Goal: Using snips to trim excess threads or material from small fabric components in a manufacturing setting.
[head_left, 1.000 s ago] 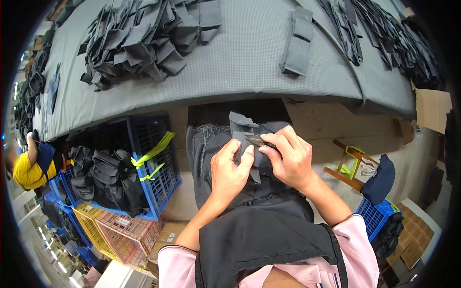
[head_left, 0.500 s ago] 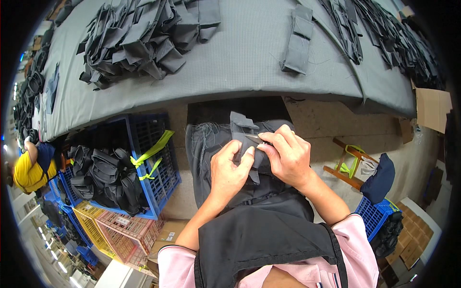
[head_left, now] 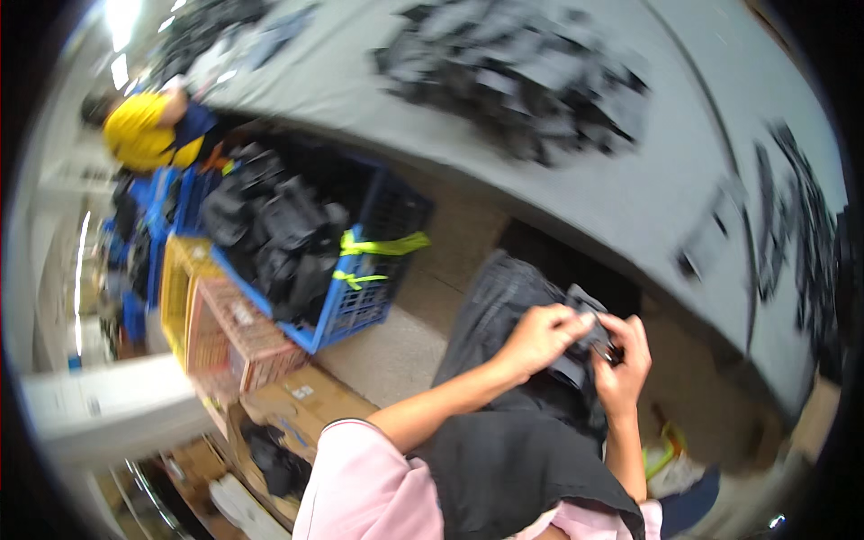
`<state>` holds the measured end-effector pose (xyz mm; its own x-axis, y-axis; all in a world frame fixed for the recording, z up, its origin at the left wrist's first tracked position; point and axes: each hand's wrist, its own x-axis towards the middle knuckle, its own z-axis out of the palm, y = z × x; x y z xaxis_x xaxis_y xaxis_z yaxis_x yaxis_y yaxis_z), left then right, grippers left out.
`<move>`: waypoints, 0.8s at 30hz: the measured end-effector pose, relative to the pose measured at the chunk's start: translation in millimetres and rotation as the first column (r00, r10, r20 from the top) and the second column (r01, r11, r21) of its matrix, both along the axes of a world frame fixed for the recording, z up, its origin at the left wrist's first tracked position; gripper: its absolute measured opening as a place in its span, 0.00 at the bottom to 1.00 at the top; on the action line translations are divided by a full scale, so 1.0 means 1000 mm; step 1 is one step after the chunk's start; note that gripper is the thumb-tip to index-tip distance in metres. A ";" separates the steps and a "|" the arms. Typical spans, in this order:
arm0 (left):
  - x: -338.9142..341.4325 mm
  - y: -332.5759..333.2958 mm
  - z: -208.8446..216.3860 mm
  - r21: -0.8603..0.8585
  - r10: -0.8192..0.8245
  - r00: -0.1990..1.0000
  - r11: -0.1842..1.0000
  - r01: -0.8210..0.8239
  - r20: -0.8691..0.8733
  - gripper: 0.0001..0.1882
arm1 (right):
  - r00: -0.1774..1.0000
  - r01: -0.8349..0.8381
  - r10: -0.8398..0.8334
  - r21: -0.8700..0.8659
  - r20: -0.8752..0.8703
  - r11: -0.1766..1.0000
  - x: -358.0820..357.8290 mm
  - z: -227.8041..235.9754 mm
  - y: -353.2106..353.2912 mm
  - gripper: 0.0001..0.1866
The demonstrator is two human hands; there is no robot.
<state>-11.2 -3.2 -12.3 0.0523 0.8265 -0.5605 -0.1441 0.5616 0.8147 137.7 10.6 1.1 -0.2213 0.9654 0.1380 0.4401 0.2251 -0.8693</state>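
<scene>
My left hand (head_left: pixel 543 340) is closed, thumb and fingers pinching a grey fabric piece (head_left: pixel 571 367) over my lap. Close beside it, my right hand (head_left: pixel 623 367) is closed around small thread snips (head_left: pixel 614 354), mostly hidden by the fingers. Both hands nearly meet at the fabric. Beneath lies dark cloth (head_left: pixel 486 310) across my legs, with a black apron (head_left: pixel 504 468) nearer my body. Motion blur hides the exact spot where the snips' tips are.
Ahead, a grey-covered table (head_left: pixel 360 99) carries a heap of grey fabric pieces (head_left: pixel 517 76) and long strips (head_left: pixel 796 225) at right. To the left stand a blue crate (head_left: pixel 360 301) of black goods, a pink crate (head_left: pixel 236 328) and a yellow crate (head_left: pixel 184 297). A person in yellow (head_left: pixel 139 133) is farther off.
My view has swung left and tilted, so the table slants and more crates show. Both hands still hold the fabric piece and snips, drawn close together.
</scene>
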 end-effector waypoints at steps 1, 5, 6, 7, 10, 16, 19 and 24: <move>-0.006 -0.002 0.001 0.067 -0.066 0.998 0.996 0.066 -0.001 0.15 | 1.000 0.003 -0.002 0.052 -0.018 0.999 -0.003 -0.001 0.001 0.18; -0.027 -0.024 0.017 0.252 -0.197 0.931 0.960 0.120 0.306 0.15 | 0.931 -0.007 -0.020 -0.075 -0.365 0.997 -0.015 -0.001 0.005 0.06; -0.031 -0.028 0.017 0.262 -0.225 0.916 0.955 0.139 0.333 0.17 | 0.832 -0.068 -0.125 -0.323 -0.541 0.944 -0.024 0.000 0.006 0.04; -0.035 -0.031 0.023 0.256 -0.174 0.938 0.962 0.097 0.300 0.18 | 0.804 -0.082 -0.190 -0.421 -0.564 0.903 -0.038 0.004 0.006 0.03; -0.034 -0.031 0.019 0.250 0.023 1.000 0.968 -0.025 0.010 0.19 | 0.763 -0.167 -0.219 -0.512 -0.608 0.842 -0.059 0.003 0.008 0.05; -0.040 -0.033 0.017 0.400 0.300 0.880 0.906 -0.141 -0.367 0.18 | 0.844 -0.246 -0.102 -0.550 -0.526 0.798 -0.065 -0.010 0.024 0.08; -0.039 -0.027 0.018 0.393 0.323 0.854 0.906 -0.156 -0.408 0.18 | 0.847 -0.236 -0.082 -0.512 -0.524 0.826 -0.062 -0.009 0.023 0.06; -0.032 -0.019 0.018 0.474 0.385 0.782 0.870 -0.131 -0.490 0.17 | 0.846 -0.236 -0.064 -0.481 -0.529 0.844 -0.053 -0.012 0.024 0.06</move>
